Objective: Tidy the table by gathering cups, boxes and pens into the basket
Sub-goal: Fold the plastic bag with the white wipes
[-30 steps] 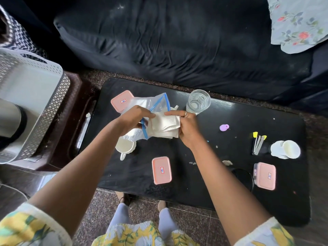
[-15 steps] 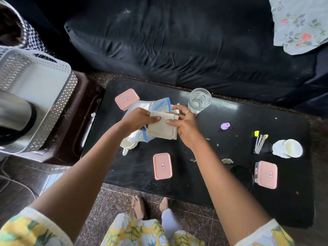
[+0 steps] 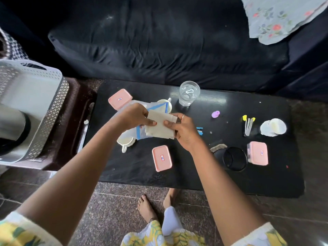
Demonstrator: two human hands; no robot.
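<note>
My left hand (image 3: 133,116) and my right hand (image 3: 182,129) both pinch a folded stack of white napkins (image 3: 160,127) above the black table (image 3: 195,174). Under the napkins hangs a clear zip bag with a blue edge (image 3: 156,107), gripped by the left hand. Three pink lidded boxes lie at the back left (image 3: 120,99), the front middle (image 3: 161,158) and the right (image 3: 258,153). A white cup (image 3: 125,141) sits below the bag, another (image 3: 273,127) at the far right. Pens (image 3: 248,125) lie beside it. The grey basket (image 3: 33,103) stands at the left.
A glass of water (image 3: 189,93) stands at the back of the table, a black cup (image 3: 234,158) near the right pink box, a small purple piece (image 3: 215,114) in the middle. A steel flask (image 3: 12,128) lies in the basket. A dark sofa (image 3: 159,41) is behind.
The napkin stack has slid further out of the zip bag toward the right and now lies mostly over it. A third white cup shows behind the bag.
</note>
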